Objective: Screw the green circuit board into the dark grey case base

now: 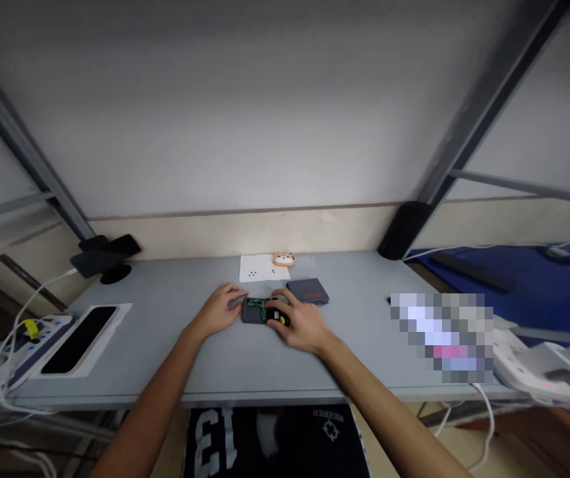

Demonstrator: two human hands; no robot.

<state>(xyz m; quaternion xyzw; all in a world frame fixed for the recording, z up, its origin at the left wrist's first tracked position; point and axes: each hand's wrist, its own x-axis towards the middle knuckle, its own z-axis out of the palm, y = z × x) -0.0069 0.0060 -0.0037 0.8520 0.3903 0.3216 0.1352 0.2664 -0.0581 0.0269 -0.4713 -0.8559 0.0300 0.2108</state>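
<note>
An opened dark grey device case (251, 315) with a green circuit board (255, 302) lies flat on the desk in front of me. My left hand (221, 309) rests at its left edge, thumb and forefinger bent against the case's corner. Over the right part of the case, my right hand (300, 322) curls its fingers round a black tool with a yellow end (281, 320); its exact kind is hidden. Just behind my right hand lies a flat dark grey cover (309, 291) with red lettering. Several tiny dark screws (252, 273) sit on a white paper (259, 262) farther back.
An orange-and-white animal-faced object (283, 259) stands on the paper's edge. To the left are a phone (79, 340), a power strip (40, 345) with cables and a device on a stand (105, 255). A black cylinder (404, 230) and a white power strip (523, 362) are rightward.
</note>
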